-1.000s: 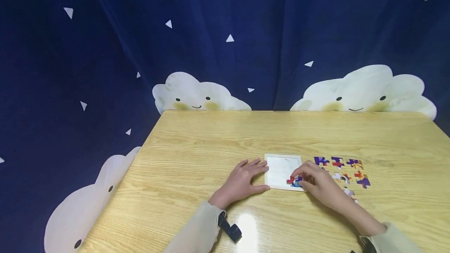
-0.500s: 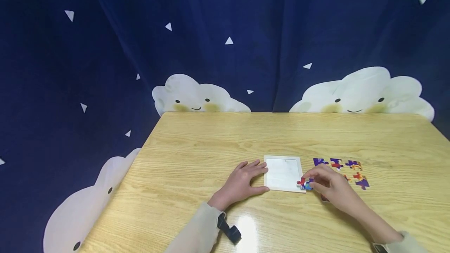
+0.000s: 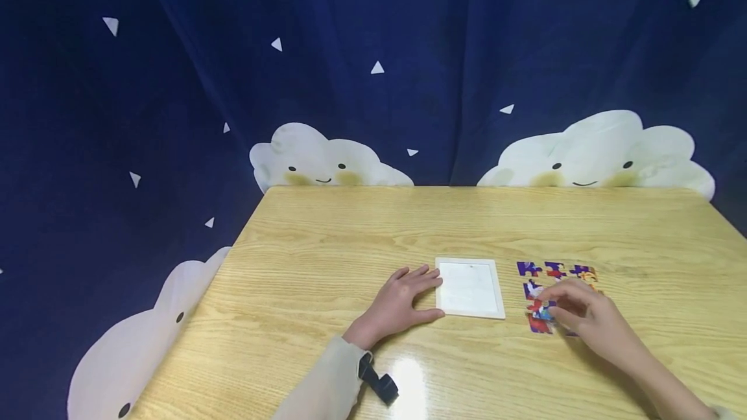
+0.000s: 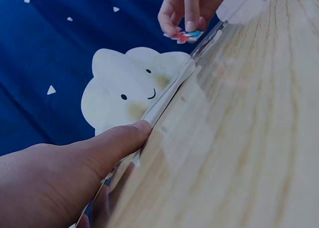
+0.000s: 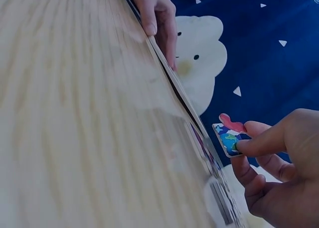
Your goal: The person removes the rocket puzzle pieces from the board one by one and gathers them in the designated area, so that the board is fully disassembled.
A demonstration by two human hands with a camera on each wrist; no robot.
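Note:
My left hand lies on the table with its fingers extended, thumb and fingertips at the left edge of a white puzzle tray. Over to the right, my right hand pinches a jigsaw piece, coloured red, white and blue, between thumb and fingers. Both wrist views show this piece raised above the tabletop. In the head view it overlaps the loose pieces, and the right hand hides some of them.
Several loose jigsaw pieces lie in spaced rows right of the tray, purple, red and orange. The wooden table ends at a dark blue curtain with cloud shapes. A black strap hangs from the left wrist.
My right hand has lifted the jigsaw piece from the tray's lower right corner and carried it right, over the loose pieces. The left hand has stayed at the tray's edge.

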